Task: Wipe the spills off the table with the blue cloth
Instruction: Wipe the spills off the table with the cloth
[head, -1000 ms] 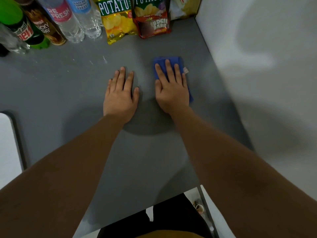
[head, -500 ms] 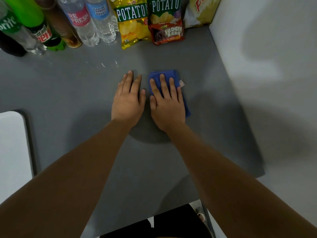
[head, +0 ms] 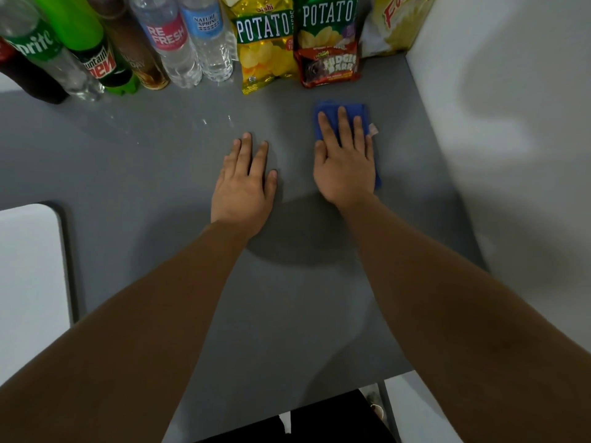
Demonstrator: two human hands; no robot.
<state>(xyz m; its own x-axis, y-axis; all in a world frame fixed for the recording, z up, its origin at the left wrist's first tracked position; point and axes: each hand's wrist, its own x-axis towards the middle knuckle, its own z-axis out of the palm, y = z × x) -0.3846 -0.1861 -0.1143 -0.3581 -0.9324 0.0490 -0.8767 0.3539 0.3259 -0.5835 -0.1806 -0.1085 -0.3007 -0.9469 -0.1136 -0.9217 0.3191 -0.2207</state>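
One camera on my head looks forward and steeply down at the grey table, close in. My left hand and right hand sit mid-frame, forearms running to the bottom edge, bottles just beyond my fingertips at the top.

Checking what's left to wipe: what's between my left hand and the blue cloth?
Only bare grey table separates the left hand from the blue cloth in the head view.

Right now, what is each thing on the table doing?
Cloth: folded, flat under the right hand.
Right hand: open, pressing the cloth.
Left hand: open, flat on the bare table.
Droplets: not yet wiped.
Bottles: upright.
Chip bags: unopened, standing.
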